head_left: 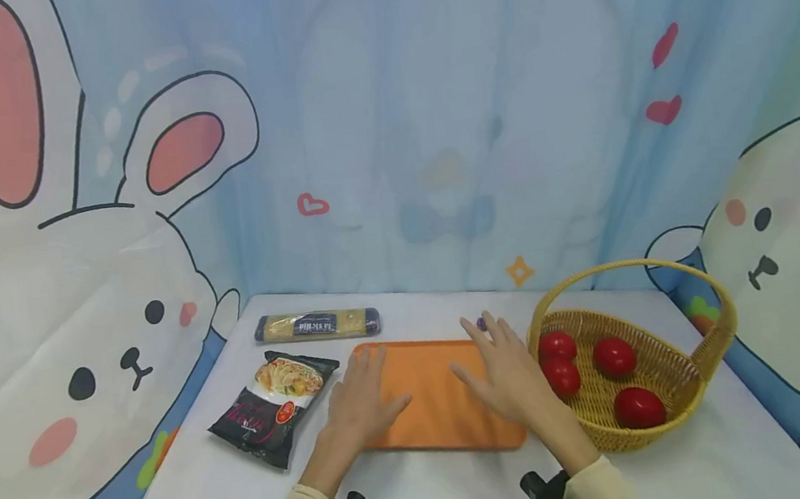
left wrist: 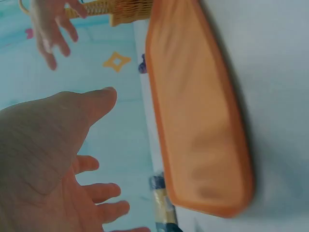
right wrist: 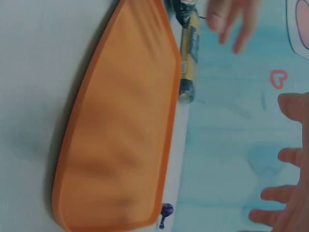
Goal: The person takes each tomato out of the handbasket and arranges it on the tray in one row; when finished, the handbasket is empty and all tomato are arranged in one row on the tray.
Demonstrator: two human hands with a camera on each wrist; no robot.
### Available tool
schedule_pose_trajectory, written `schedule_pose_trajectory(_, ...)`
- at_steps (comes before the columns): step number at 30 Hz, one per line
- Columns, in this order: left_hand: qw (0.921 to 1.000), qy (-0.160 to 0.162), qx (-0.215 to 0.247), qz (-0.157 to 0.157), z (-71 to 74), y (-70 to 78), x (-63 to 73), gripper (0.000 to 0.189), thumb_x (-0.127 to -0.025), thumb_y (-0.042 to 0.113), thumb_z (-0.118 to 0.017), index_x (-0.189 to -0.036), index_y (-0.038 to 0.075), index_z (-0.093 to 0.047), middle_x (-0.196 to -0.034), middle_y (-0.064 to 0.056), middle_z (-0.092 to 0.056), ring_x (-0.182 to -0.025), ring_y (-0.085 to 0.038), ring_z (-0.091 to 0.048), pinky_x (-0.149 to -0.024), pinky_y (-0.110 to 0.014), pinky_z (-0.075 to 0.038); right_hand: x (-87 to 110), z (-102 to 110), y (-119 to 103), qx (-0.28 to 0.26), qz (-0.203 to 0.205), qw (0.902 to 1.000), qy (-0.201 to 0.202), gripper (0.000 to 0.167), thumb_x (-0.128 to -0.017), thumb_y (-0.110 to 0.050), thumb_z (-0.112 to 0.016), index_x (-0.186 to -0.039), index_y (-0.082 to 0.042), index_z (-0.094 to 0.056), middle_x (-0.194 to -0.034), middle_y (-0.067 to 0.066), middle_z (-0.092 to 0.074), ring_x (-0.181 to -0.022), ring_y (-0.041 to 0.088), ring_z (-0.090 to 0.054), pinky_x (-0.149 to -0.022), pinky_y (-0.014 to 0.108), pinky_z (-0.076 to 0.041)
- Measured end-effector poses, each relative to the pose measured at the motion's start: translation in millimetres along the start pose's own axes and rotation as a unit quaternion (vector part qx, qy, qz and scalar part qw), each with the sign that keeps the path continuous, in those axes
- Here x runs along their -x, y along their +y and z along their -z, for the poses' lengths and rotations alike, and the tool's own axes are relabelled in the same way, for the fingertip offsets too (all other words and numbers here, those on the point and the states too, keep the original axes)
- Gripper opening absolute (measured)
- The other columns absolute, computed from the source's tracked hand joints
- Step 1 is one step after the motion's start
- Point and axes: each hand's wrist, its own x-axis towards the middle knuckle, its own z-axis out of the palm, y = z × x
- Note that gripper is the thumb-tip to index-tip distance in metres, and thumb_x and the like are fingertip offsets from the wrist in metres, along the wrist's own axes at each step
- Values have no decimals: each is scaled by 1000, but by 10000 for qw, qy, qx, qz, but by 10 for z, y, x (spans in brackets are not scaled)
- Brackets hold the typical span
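An orange tray (head_left: 433, 396) lies flat on the white table, with a raised rim. Over its left end hovers my left hand (head_left: 361, 404), fingers spread and nothing in them. My right hand (head_left: 504, 373) is held above the tray's right end, fingers also apart and holding nothing. Both wrist views show the hands raised off the tray. Just behind the tray sits a small purple object (right wrist: 166, 210) with a short stem, mostly hidden by the right hand in the head view.
Left of the tray lies a black food packet (head_left: 278, 409) with a noodle picture. A pack of spaghetti (head_left: 317, 325) lies behind it. At right stands a yellow wicker basket (head_left: 658, 308) with a tall handle, holding several red round fruits (head_left: 614, 357). A printed curtain (head_left: 430, 116) hangs behind the table.
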Motion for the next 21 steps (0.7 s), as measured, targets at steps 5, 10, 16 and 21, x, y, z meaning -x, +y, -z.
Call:
schedule_pose_trajectory(5, 9998, -109, 138, 76, -12, -160, 175, 86, -94, 41, -83, -159, -1, -46, -167, -29, -40, -155, -45, -40, -114, -65, -49, 146, 239, -21, -629, 243, 9977, 91, 71, -106, -45, -66, -164, -10, -45, -168, 23, -42, -151, 51, -42, -113, 77, -42)
schedule_pose_trajectory(10, 9987, -253, 371, 227, -146, -365, 374, 100, -85, 36, -93, -158, -8, -42, -163, -37, -39, -153, -54, -38, -114, -71, -45, 305, 429, 53, -1317, 519, 9887, 500, 50, -105, -32, -73, -146, -6, -63, -147, 16, -65, -137, 39, -61, -106, 62, -56)
schedule_pose_trajectory(16, 9962, -159, 583, 629, -344, -567, 528, 101, -83, 29, -95, -155, -16, -40, -157, -42, -44, -142, -58, -50, -115, -69, -45, 519, 494, 268, -1672, 682, 9790, 947, 16, -96, -18, -84, -111, -17, -76, -105, -7, -75, -93, 13, -69, -79, 35, -66)
schedule_pose_trajectory(21, 9957, 53, 648, 661, -382, -648, 532, 86, -87, 25, -92, -150, -15, -49, -151, -42, -51, -136, -58, -55, -117, -66, -44, 597, 610, 501, -1798, 428, 9752, 1216, 12, -94, -13, -84, -99, -19, -76, -93, -11, -74, -82, 7, -67, -75, 24, -63)
